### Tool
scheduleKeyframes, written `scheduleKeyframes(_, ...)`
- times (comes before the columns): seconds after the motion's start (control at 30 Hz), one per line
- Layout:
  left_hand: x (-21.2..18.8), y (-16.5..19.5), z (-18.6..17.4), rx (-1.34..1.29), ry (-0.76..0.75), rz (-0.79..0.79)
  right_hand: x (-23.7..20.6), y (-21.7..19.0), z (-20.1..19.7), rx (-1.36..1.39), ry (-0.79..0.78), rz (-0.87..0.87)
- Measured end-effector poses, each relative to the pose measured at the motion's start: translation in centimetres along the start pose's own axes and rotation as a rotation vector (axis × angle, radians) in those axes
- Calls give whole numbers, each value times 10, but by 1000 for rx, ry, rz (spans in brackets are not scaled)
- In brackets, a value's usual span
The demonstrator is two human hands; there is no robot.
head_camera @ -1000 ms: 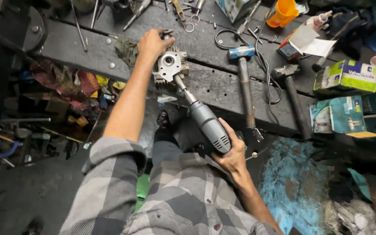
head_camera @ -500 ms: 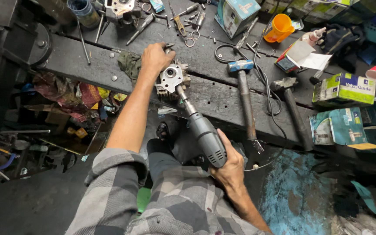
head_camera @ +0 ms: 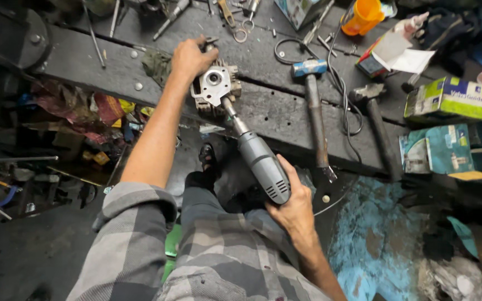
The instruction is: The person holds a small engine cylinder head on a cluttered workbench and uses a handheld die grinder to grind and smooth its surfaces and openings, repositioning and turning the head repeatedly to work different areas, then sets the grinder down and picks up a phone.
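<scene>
1. At the far left we see a dark round metal part (head_camera: pixel 15 39) fixed at the end of the workbench (head_camera: pixel 274 117), and under it a heap of coloured rags and scraps (head_camera: pixel 79 108) on the floor.
2. Our left hand (head_camera: pixel 192 57) is closed over the top edge of the grey metal engine part (head_camera: pixel 216 89), fingers curled around it, pressing it on the near edge of the workbench.
3. The engine part stands on the front plank, tilted toward us, with its pale flat face and round hole visible.
4. The tip of the grey power tool (head_camera: pixel 258 159) enters this part from below; the tool's body slopes down to the right, off the bench edge.
5. Our right hand (head_camera: pixel 295 209) is wrapped firmly around the rear end of the power tool, thumb on top, fully closed on it.
6. Just to the right, a hammer with a blue head (head_camera: pixel 310 68) lies on the bench, handle pointing toward us, and a black cable (head_camera: pixel 344 106) runs beside it.
7. A second hammer (head_camera: pixel 372 106) lies further right.
8. An orange cup (head_camera: pixel 362 17) stands at the back.
9. Green and white cardboard boxes (head_camera: pixel 447 100) are at the far right.
</scene>
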State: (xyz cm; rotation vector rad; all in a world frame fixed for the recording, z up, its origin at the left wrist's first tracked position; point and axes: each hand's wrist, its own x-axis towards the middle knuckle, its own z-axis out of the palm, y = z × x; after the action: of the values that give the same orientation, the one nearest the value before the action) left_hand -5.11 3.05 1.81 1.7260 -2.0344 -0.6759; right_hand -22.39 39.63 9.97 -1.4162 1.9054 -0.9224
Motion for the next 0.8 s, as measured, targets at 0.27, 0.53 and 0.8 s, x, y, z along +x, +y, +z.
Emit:
scheduleKeyframes(0.27, -6, -6, 10, 71, -45, -63, -5, -9, 2, 55, 12, 41)
scheduleKeyframes(0.53, -18, -7, 10, 116, 7, -87, -16, -4, 22, -8, 82, 16)
scheduleKeyframes(0.8, -23, -12, 6, 22, -3, -52, -24, 4, 36, 6, 133, -68)
